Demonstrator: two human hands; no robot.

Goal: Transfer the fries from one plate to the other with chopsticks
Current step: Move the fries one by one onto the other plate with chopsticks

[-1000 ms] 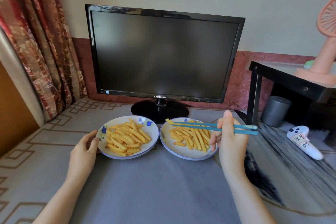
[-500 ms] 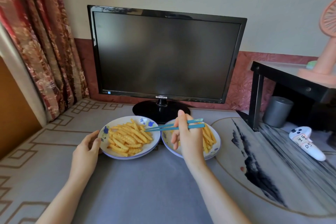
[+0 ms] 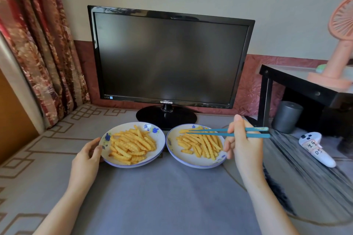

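Two white plates with blue flowers sit side by side on the grey mat. The left plate (image 3: 159, 139) carries a heap of crinkle fries (image 3: 131, 144). The right plate (image 3: 194, 161) has a smaller spread of fries (image 3: 201, 144). My left hand (image 3: 87, 157) grips the left plate's left rim, thumb on top. My right hand (image 3: 243, 144) holds blue chopsticks (image 3: 215, 132) level, pointing left. Their tips hover over the far side of the right plate, at one end of a fry (image 3: 183, 131); whether they pinch it I cannot tell.
A black monitor (image 3: 168, 57) stands just behind the plates, its round base (image 3: 166, 117) nearly touching them. To the right are a black side table (image 3: 298, 86) with a pink fan (image 3: 342, 44), a grey cylinder (image 3: 286, 116) and a white controller (image 3: 315, 148). Curtains (image 3: 38, 44) hang at left.
Half a second ago my right hand had the chopstick tips over the left plate. It has swung back right, so the tips are over the right plate. My left hand has stayed put.
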